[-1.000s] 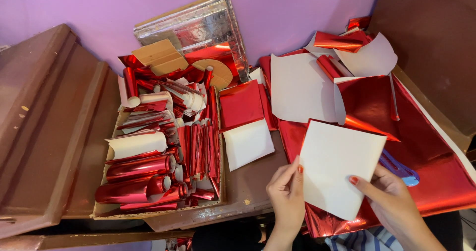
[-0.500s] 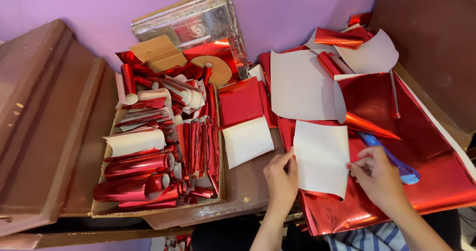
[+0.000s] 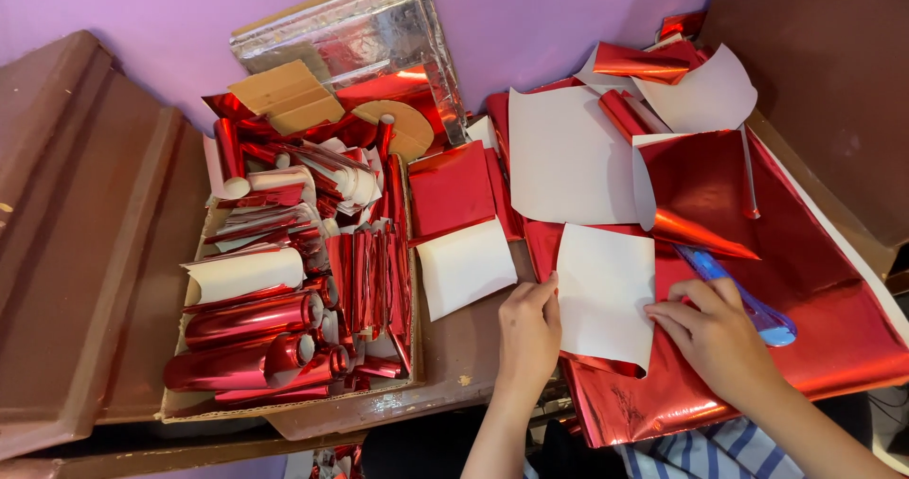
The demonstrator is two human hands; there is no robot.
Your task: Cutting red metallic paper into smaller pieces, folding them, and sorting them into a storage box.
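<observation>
Head view: I am watching the left hand (image 3: 528, 332) pinching the left edge of a white-backed foil sheet (image 3: 606, 294) while the right hand (image 3: 720, 337) is gripping its right edge with bent fingers, the sheet lying on the red foil spread (image 3: 833, 328) just right of the cardboard box of rolls (image 3: 284, 328). Judging the fold, I am noting that both edges want keeping level and pressed flat. The sheet is showing matte white, its red shiny side curling out below.
</observation>
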